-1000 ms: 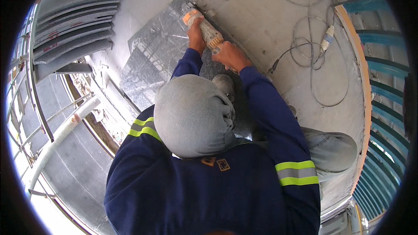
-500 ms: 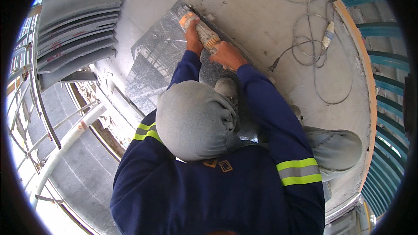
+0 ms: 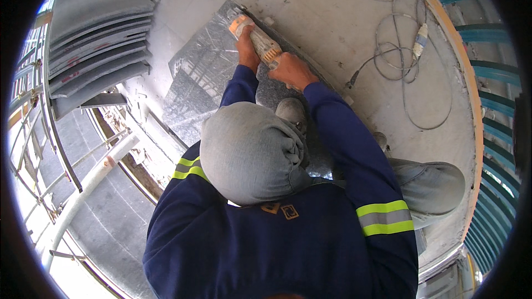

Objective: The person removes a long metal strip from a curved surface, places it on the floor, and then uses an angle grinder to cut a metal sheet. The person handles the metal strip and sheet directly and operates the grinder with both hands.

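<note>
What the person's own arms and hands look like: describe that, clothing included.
The left hand and right hand are bare, without gloves. Long navy-blue sleeves cover both arms to about the wrists. Each upper arm carries a reflective band: a grey strip between two bright yellow-green stripes.

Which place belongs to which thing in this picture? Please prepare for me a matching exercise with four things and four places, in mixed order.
1. Power tool
2. Glossy slab
3. Cable connector
4. Stacked panels

A. At the upper left
B. On the floor, toward the right
C. Held by the left hand and right hand
D. Beneath the power tool

Pairs: 1-C, 2-D, 3-B, 4-A
</note>
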Tool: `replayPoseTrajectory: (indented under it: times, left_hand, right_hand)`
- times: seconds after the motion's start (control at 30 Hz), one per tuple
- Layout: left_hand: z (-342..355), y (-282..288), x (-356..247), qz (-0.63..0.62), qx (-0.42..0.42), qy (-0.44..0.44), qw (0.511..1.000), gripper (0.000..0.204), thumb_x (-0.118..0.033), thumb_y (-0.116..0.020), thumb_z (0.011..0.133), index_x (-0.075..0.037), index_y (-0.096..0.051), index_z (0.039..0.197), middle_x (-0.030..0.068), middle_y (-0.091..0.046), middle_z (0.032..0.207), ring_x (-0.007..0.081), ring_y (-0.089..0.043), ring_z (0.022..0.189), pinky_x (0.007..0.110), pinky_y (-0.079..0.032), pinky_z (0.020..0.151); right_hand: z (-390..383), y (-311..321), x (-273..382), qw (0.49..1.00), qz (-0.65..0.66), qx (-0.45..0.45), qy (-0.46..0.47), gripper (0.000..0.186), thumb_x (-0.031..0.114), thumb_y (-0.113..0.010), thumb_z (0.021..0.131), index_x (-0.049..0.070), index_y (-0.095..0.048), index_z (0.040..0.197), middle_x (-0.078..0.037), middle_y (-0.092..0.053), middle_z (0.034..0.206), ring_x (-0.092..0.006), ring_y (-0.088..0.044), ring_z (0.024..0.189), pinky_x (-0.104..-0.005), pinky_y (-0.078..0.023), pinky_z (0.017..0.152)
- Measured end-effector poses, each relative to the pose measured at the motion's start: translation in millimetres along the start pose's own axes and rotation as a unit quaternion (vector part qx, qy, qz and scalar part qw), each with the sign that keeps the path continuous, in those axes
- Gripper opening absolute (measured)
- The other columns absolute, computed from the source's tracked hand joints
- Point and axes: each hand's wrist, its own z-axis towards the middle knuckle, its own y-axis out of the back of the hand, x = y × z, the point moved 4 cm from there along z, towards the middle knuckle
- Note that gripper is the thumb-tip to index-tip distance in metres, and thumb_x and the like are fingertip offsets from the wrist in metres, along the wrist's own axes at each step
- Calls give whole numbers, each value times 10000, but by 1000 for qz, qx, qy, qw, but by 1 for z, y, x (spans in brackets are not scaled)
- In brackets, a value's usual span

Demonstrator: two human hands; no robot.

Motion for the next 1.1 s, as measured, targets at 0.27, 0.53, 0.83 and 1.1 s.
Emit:
replayPoseTrajectory:
  times: [0.27, 0.53, 0.83, 1.1]
  left_hand:
    - [3, 3, 0, -19, 26, 15, 999, 319, -249, -649, 889, -48, -559, 1119, 110, -631, 908, 290, -664, 762, 460, -585, 695]
    - [-13, -3, 14, -34, -3, 16, 999, 319, -241, -672, 875, -33, -578, 1097, 99, -610, 860, 276, -648, 726, 429, -570, 676]
    - [-24, -8, 16, -29, 11, 17, 999, 298, -237, -695, 869, -38, -590, 1063, 86, -604, 849, 253, -643, 721, 403, -559, 656]
    - [-32, -13, 14, -20, 25, 19, 999, 331, -239, -685, 869, -50, -574, 1118, 82, -585, 899, 257, -642, 760, 426, -565, 682]
  right_hand:
    - [-10, 9, 7, 999, 18, 34, -31, 488, 340, -743, 726, -27, -710, 1047, -217, -749, 942, -356, -751, 866, -429, -581, 850]
    - [-14, 4, -7, 1000, 6, 16, -16, 477, 331, -723, 725, 9, -719, 1077, -242, -737, 1017, -372, -730, 987, -456, -575, 888]
    - [-30, 10, -7, 999, 39, -16, 26, 438, 276, -707, 735, -7, -719, 1070, -211, -746, 862, -323, -750, 706, -428, -612, 746]
    - [-31, 10, -14, 999, 38, 7, 0, 417, 235, -721, 738, -68, -684, 1022, -209, -725, 796, -283, -722, 614, -395, -600, 643]
